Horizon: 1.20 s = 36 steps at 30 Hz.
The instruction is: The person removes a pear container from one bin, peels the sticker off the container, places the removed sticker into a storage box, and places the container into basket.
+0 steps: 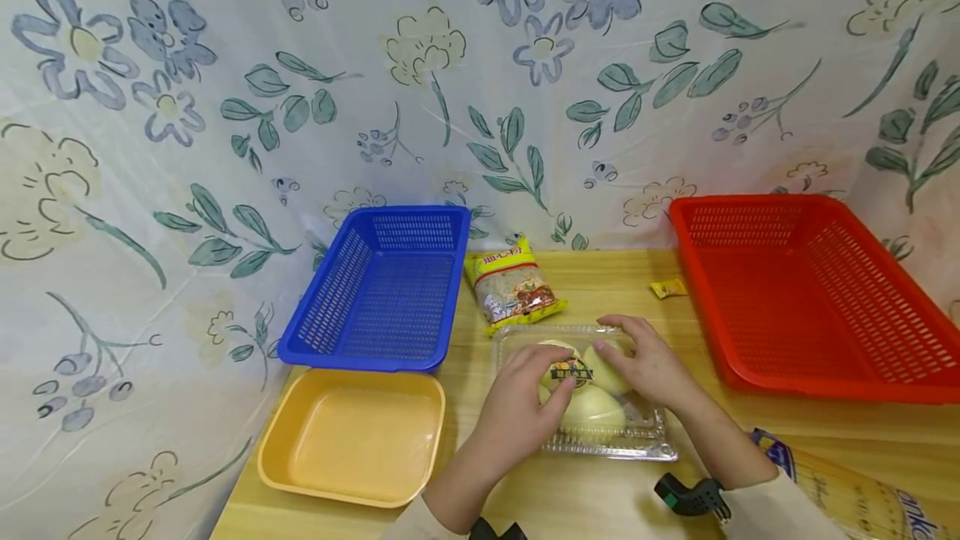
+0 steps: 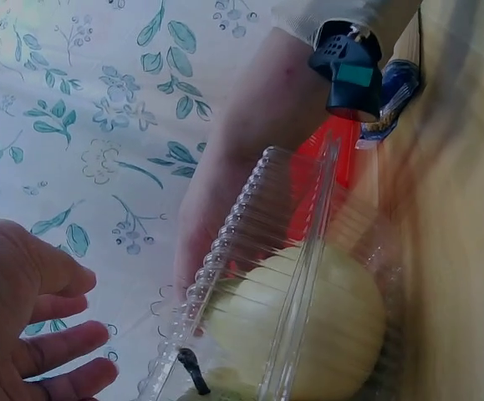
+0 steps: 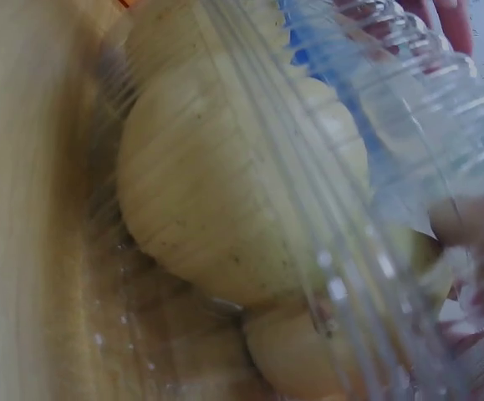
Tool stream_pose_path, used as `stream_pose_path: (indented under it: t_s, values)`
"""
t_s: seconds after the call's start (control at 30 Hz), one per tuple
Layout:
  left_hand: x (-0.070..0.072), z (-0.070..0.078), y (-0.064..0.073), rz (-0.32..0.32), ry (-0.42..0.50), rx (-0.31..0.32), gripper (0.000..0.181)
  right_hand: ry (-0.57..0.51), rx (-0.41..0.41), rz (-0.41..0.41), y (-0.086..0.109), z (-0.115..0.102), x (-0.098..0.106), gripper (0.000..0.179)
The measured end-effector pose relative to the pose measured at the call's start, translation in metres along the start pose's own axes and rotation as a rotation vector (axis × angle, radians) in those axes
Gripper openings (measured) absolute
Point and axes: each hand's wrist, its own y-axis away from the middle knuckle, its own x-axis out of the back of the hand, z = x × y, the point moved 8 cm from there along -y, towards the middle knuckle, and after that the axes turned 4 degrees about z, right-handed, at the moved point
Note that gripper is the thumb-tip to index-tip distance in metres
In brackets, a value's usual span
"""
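A clear plastic clamshell box (image 1: 660, 442) lies on the table in the head view, with several pale yellow pears (image 1: 592, 415) inside and a printed label (image 1: 572, 371) on its lid. Above the lid's left part is my left hand (image 1: 525, 398), fingers loosely bent and thumb over the label. My right hand (image 1: 643, 361) reaches over the far right part of the lid with fingers spread. In the left wrist view, the left fingers (image 2: 66, 347) hold nothing and stand apart from the ridged lid. The right wrist view shows a speckled pear (image 3: 216, 184) through blurred plastic.
A blue basket (image 1: 450, 315) and a yellow basin (image 1: 266, 448) stand on the left, a red basket (image 1: 686, 273) on the right. Behind the box lies a yellow printed bag (image 1: 517, 286). A small yellow packet (image 1: 668, 288) and a long pack (image 1: 847, 482) are on the right.
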Motion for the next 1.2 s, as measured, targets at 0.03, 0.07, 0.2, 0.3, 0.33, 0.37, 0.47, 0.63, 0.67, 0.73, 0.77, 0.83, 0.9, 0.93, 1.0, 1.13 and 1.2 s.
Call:
stream_pose_path:
  t_s: [0.03, 0.07, 0.2, 0.3, 0.33, 0.37, 0.47, 0.63, 0.67, 0.73, 0.77, 0.83, 0.9, 0.93, 1.0, 1.13, 1.2]
  values:
    - [-0.003, 0.001, -0.003, -0.021, -0.031, -0.013, 0.032, 0.001, 0.002, 0.0, 0.0, 0.0, 0.0, 0.054]
    - [-0.006, 0.0, -0.006, -0.041, -0.064, -0.018, 0.032, 0.0, 0.0, 0.001, -0.001, 0.001, 0.0, 0.054]
    - [-0.019, -0.003, -0.018, -0.131, -0.216, -0.047, 0.03, -0.015, -0.006, -0.002, -0.001, 0.001, -0.002, 0.054]
    - [-0.027, -0.004, -0.024, -0.185, -0.291, -0.092, 0.026, -0.028, -0.013, -0.01, -0.001, 0.002, -0.003, 0.055]
    - [-0.029, -0.004, -0.025, -0.197, -0.307, -0.11, 0.025, -0.03, -0.013, -0.012, -0.001, 0.002, -0.004, 0.056]
    - [-0.032, -0.005, -0.026, -0.207, -0.315, -0.123, 0.023, -0.029, -0.013, -0.012, -0.001, 0.003, -0.004, 0.056]
    - [-0.039, -0.008, -0.029, -0.225, -0.321, -0.158, 0.021, -0.023, -0.005, -0.01, -0.002, 0.003, -0.005, 0.056]
    - [-0.049, -0.017, -0.028, -0.237, -0.292, -0.18, 0.022, -0.025, -0.006, -0.015, 0.0, 0.003, -0.006, 0.057]
    - [-0.051, -0.018, -0.027, -0.235, -0.283, -0.182, 0.023, -0.027, -0.005, -0.018, 0.0, 0.004, -0.007, 0.057]
    - [-0.052, -0.02, -0.026, -0.222, -0.271, -0.188, 0.024, -0.037, -0.004, -0.021, 0.001, 0.004, -0.007, 0.057]
    - [-0.053, -0.02, -0.026, -0.214, -0.265, -0.193, 0.024, -0.041, -0.005, -0.02, 0.002, 0.004, -0.006, 0.056]
    - [-0.053, -0.02, -0.025, -0.205, -0.261, -0.2, 0.024, -0.046, -0.011, -0.016, 0.002, 0.005, -0.006, 0.054]
    - [-0.054, -0.019, -0.025, -0.203, -0.26, -0.203, 0.024, -0.051, -0.02, -0.014, 0.002, 0.006, -0.005, 0.052]
    - [-0.055, -0.019, -0.025, -0.206, -0.26, -0.203, 0.023, -0.052, -0.023, -0.016, 0.002, 0.006, -0.005, 0.051]
    - [-0.055, -0.019, -0.025, -0.211, -0.258, -0.194, 0.023, -0.053, -0.033, -0.021, 0.002, 0.007, -0.005, 0.051]
    - [-0.055, -0.019, -0.026, -0.205, -0.251, -0.186, 0.019, -0.056, -0.032, -0.023, 0.002, 0.008, -0.005, 0.054]
    - [-0.055, -0.019, -0.026, -0.199, -0.25, -0.187, 0.017, -0.056, -0.029, -0.02, 0.001, 0.008, -0.004, 0.055]
